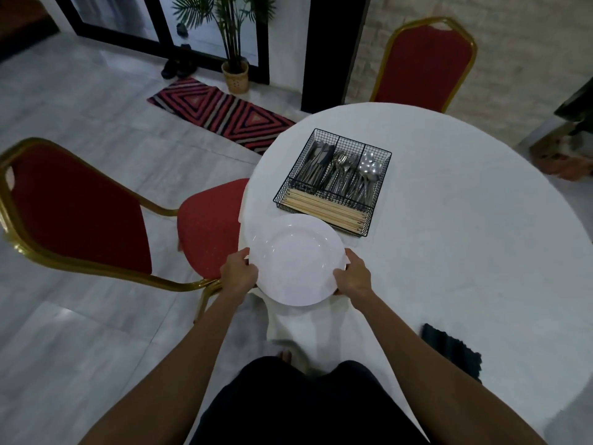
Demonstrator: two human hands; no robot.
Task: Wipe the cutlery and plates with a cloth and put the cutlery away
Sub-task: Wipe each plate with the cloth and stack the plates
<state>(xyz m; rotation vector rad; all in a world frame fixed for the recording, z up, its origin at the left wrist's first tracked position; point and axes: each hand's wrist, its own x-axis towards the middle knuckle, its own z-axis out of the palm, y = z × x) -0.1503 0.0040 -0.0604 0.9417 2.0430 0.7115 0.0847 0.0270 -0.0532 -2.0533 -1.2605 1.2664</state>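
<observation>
White plate point(296, 260) is at the worktop's point(465, 220) seven-o'clock edge, perhaps lifted, its rim grasped by fingers of left hand point(239, 273) and right hand point(353, 277). Cutlery point(340, 175) already fills the basket point(296, 167); the cloth point(449, 351) lies unused at four o'clock.

No legible text, label, brand or number anywhere in view. Plate point(296, 260) is plain white, wire cutlery basket point(349, 144) is unmarked, and table point(449, 220) cloth is plain. Rug point(224, 114) shows only a striped triangle pattern, no writing.
</observation>
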